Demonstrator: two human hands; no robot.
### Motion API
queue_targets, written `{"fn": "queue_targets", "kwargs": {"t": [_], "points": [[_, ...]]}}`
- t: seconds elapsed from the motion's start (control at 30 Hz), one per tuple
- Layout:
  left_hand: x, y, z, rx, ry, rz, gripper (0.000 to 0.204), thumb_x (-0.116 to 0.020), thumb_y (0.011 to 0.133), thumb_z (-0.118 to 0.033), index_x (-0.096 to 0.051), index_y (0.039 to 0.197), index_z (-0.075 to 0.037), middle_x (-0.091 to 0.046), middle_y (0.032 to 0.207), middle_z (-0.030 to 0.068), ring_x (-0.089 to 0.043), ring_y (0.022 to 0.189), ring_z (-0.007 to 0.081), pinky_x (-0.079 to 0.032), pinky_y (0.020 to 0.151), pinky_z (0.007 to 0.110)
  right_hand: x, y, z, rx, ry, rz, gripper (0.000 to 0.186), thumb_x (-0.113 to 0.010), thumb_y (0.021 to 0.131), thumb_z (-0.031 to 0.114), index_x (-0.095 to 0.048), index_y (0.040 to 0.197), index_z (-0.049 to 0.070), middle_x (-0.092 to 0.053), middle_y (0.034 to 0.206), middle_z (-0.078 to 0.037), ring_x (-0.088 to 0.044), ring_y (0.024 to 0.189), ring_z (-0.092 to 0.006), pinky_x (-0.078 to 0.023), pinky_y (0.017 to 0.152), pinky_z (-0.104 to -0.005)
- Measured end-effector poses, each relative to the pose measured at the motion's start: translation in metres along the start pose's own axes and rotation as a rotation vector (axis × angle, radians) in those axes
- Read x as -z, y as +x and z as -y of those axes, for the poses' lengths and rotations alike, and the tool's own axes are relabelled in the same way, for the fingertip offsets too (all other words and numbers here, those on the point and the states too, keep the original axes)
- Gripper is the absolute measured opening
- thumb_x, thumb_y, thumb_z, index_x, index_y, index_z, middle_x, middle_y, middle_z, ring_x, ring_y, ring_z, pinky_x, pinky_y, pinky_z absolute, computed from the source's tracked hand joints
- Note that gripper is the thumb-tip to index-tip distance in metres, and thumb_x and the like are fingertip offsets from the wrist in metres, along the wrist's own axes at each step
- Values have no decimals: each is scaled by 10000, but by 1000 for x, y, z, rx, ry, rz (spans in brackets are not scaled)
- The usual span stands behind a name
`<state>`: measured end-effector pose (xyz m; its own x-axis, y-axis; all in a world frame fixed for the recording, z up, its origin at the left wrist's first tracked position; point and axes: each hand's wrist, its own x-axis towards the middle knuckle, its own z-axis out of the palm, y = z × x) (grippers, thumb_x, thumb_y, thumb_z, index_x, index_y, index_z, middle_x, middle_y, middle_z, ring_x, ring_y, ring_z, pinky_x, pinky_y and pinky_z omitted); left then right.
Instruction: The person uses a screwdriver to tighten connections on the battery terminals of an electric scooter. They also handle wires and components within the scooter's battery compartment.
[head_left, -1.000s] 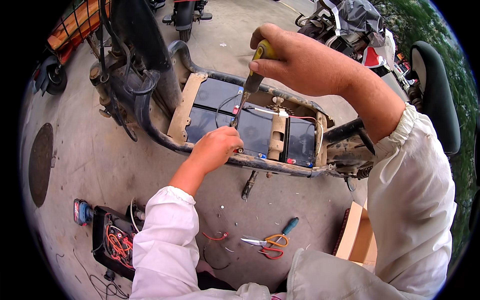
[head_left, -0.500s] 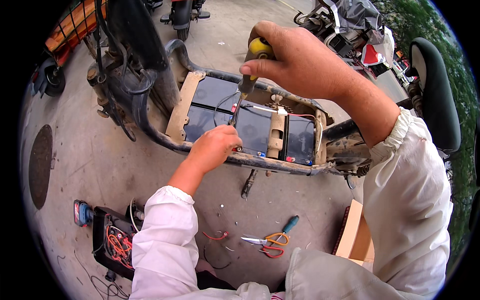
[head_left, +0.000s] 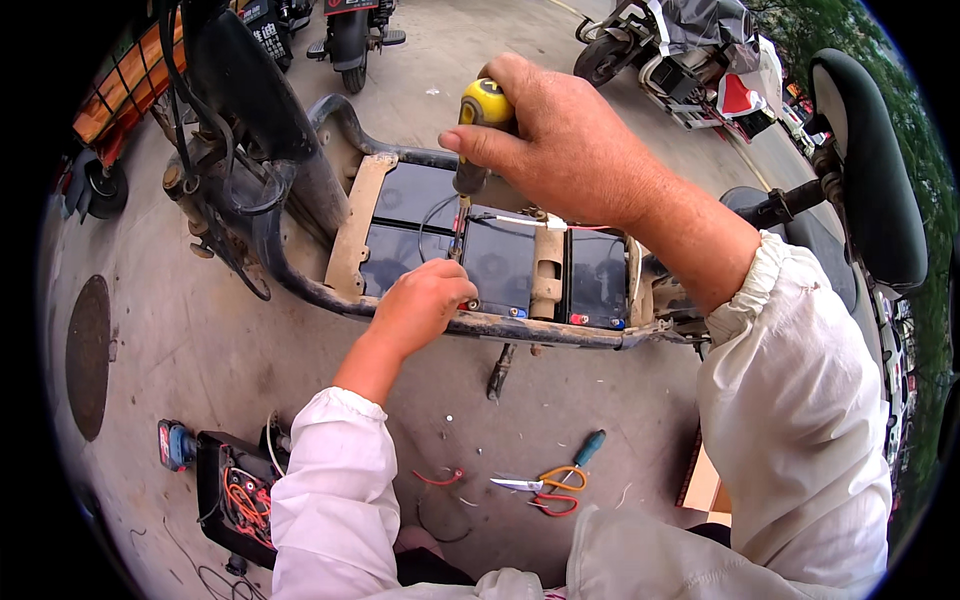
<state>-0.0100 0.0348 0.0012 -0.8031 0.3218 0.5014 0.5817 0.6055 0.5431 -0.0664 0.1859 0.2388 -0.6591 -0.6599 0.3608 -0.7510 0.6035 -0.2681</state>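
Observation:
My right hand [head_left: 555, 150] is closed round a yellow-and-grey screwdriver [head_left: 486, 100], held nearly upright over the batteries in a scooter's dirty metal frame. Its shaft points down between two black batteries [head_left: 498, 262]. My left hand [head_left: 415, 310] has its fingers curled at the foot of the shaft, by the frame's near rail [head_left: 560, 335]; what they pinch is hidden. Black, white and red wires [head_left: 590, 227] run over the battery tops. Small red and blue terminal pieces [head_left: 580, 318] sit along the near battery edge.
Below lie scissors [head_left: 555, 480], a teal-handled tool [head_left: 590, 447], a cordless drill [head_left: 175, 445], an open black box of wires [head_left: 240, 500] and a cardboard box [head_left: 700, 475]. The seat [head_left: 870, 170] rises at right; parked scooters [head_left: 355, 40] stand behind.
The view has shifted slightly. My right hand and the screwdriver handle have moved left and a little down, the screwdriver standing more upright. My left hand stays at the shaft's foot.

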Motion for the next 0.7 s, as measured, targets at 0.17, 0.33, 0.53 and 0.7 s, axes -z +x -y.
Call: {"fn": "queue_targets", "kwargs": {"t": [0.17,0.33,0.53,0.7], "points": [[1,3,-2,-13,18,7,149,-663,774,25,-706,864,-86,-650,886,43,-644,935,269,-544,782,406,-4,20,-14,47,184,83,433,-722,901,410,-619,924,-10,-655,795,-149,-634,736,-256,-517,703,-384],[1,5,-4,-12,7,11,151,-661,781,28,-704,868,-87,-650,887,41,-647,936,268,-545,783,404,-30,38,-20,37,925,271,254,-698,894,266,-670,841,19,-661,779,-63,-611,712,-186,-506,710,-315],[0,4,-8,7,-8,8,151,-661,787,29,-707,879,-83,-651,892,40,-647,930,268,-544,775,408,-60,34,-14,114,1031,-172,426,-664,921,337,-631,627,29,-608,548,-63,-579,496,-156,-448,469,-318],[-1,0,-8,46,29,26,183,-660,783,40,-714,900,-90,-659,918,39,-650,934,264,-548,777,402,-103,34,-1,260,270,-936,258,-647,961,239,-630,799,38,-607,588,-55,-578,497,-176,-481,497,-308]]}}
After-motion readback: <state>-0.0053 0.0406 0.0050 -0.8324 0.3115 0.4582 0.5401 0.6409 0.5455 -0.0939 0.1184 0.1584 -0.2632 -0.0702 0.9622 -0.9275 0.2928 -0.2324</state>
